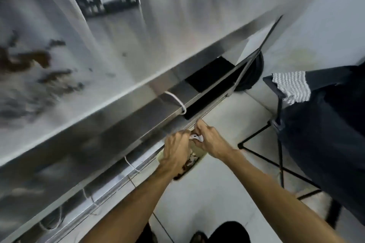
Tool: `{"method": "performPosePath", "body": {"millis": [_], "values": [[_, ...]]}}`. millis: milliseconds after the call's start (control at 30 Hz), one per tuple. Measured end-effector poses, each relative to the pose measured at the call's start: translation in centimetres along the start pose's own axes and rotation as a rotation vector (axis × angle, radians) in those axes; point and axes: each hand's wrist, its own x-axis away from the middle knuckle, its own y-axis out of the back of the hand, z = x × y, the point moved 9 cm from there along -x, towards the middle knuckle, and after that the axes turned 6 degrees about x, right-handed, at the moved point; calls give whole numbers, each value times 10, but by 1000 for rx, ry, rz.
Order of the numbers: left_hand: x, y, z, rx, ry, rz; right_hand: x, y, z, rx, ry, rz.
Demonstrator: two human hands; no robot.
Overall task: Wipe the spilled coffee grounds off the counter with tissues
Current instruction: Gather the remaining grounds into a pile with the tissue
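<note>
Low ctr of the frame, both forearms reach up from the bottom edge and meet over the floor (217, 193), below the counter's front lip. L hand (175, 150) shows its back, fingers curled down onto the left end of a crumpled white tissue (196, 137). R hand (210, 141) pinches the other end, so both grip the one wad, touching btwn them. Directly under the hands sits a pale container (199, 155) w/ dark and white scraps in it. Blur hides what exactly; prob. waste.

Next out, upper left of the hands, is the steel front edge of the counter (122, 49), running diagonally from lower left to upper right, w/ a white cable (177, 102) looped over the rail.

Farthest, at the mid-left edge of the frame, the coffee grounds (25, 61) lie on the counter top: brown patches w/ greyer smears below them. The spread seems to trail from the left edge toward ctr, though motion blur makes its outline unsure.

Key relation: the spill lies well apart from the hands, up and left of them and on a higher surface. L hand is the nearer one. My read: a wipe means lifting the tissue over the lip first, then sweeping leftward.

Right side, a striped cloth (290, 87) hangs on dark fabric; no part in this.
</note>
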Motion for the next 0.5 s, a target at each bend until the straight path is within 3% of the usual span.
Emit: {"method": "performPosePath", "body": {"millis": [167,300,500], "values": [[-19,-152,88,120,213,57,-14,-140,-90,96,43,117],[-28,-238,122,251,295,136,-22,-194,-145,155,-20,141],[-23,-250,122,421,344,167,-17,-180,-155,165,-149,131]]}}
